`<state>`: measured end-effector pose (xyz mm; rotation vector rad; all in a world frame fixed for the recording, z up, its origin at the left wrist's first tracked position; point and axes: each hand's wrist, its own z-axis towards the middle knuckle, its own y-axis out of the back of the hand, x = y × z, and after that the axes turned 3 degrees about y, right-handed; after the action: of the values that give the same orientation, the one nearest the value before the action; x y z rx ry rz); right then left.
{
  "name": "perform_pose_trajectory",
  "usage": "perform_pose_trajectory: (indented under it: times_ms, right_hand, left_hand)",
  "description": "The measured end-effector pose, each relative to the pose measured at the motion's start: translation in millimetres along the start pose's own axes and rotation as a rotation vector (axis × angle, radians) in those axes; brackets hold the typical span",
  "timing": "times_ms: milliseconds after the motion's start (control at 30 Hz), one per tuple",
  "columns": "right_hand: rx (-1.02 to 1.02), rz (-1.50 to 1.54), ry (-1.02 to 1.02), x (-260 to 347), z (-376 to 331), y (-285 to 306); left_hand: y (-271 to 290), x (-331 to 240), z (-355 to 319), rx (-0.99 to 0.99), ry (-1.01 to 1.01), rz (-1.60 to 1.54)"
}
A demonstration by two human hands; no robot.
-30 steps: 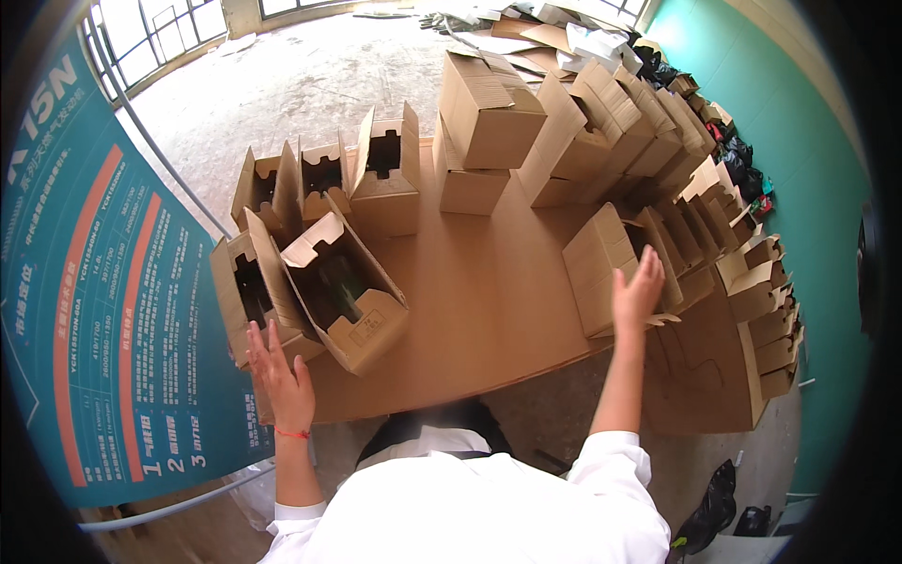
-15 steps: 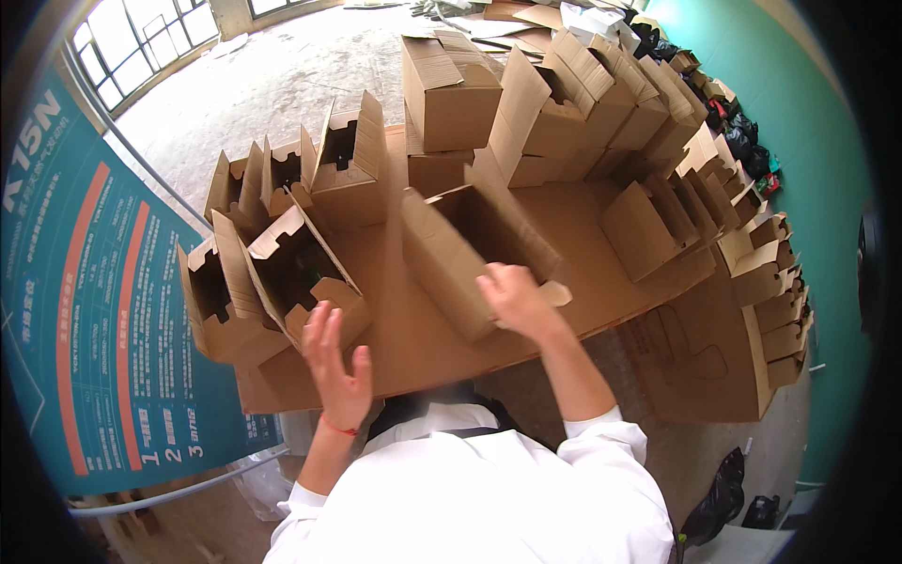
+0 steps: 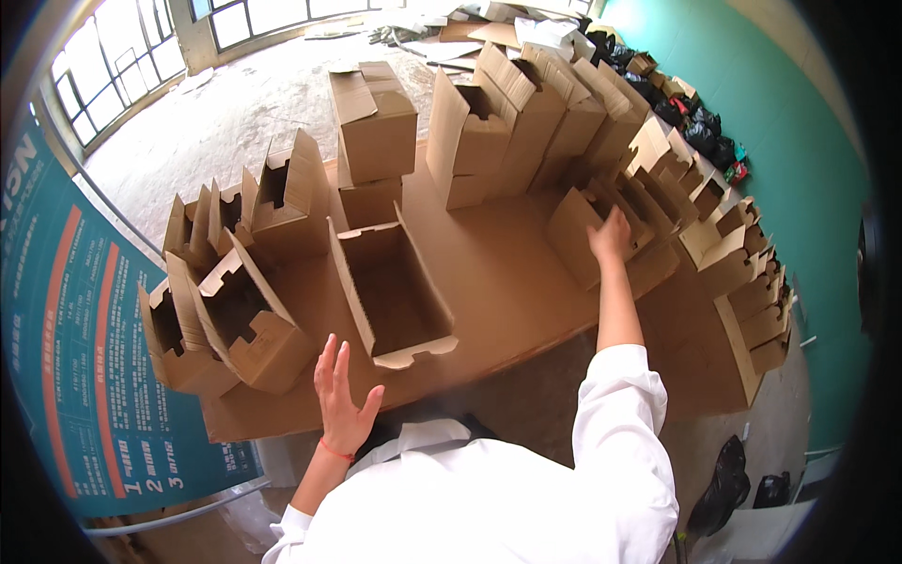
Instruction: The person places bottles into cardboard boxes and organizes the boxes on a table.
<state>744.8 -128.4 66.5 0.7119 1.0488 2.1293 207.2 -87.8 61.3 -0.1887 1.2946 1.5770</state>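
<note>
An open-topped cardboard box stands in the middle of the cardboard-covered table, its inside bare and its flaps up. Short of its near left corner, my left hand hovers with fingers spread, holding nothing. My right hand has its fingers curled at the top edge of a smaller cardboard box, the nearest of a row on the right of the table. The fingertips are partly hidden inside that box. To the left, an open box with dark contents stands beside similar ones.
Tall boxes line the table's far right side, and a stacked box stands at the back. More open boxes run along the right. A blue-green banner borders the left; black bags lie on the floor.
My right hand has let go of the middle box, which now sits upright instead of tilted, and has moved right to the smaller box. My left hand stays spread. The view has shifted.
</note>
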Motion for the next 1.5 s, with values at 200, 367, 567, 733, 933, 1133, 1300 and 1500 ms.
perform_pose_trajectory:
  times_ms: [200,367,567,733,933,1133,1300,1500]
  right_hand:
    - [0.444,0.091,0.022,-34.8,2.6,-14.7]
    - [0.454,0.462,0.361,42.0,-40.8,16.0]
    - [0.668,0.719,0.532,133.4,-144.4,53.4]
    - [1.097,0.968,0.513,149.6,-144.2,70.5]
    - [1.126,0.622,0.785,163.1,-114.1,37.7]
    - [1.139,0.356,0.787,160.3,-105.6,49.6]
    - [1.290,0.217,0.707,157.6,-97.4,56.6]
    - [1.159,-0.207,0.840,188.6,-126.0,-7.2]
  left_hand:
    - [-17.5,-4.0,-3.1,-0.059,0.079,-0.004]
    - [-23.4,-3.3,3.7,-0.068,0.108,-0.061]
    - [-28.1,-5.0,6.6,-0.068,0.109,-0.080]
    - [-25.2,-22.1,10.7,-0.169,-0.081,0.082]
    - [-72.2,-97.7,22.3,0.394,-0.411,-0.108]
    - [-113.3,-102.8,45.5,0.299,-0.343,0.078]
    - [-123.7,-84.8,37.3,0.190,-0.332,0.191]
    - [-131.0,-80.8,34.4,0.170,-0.350,0.293]
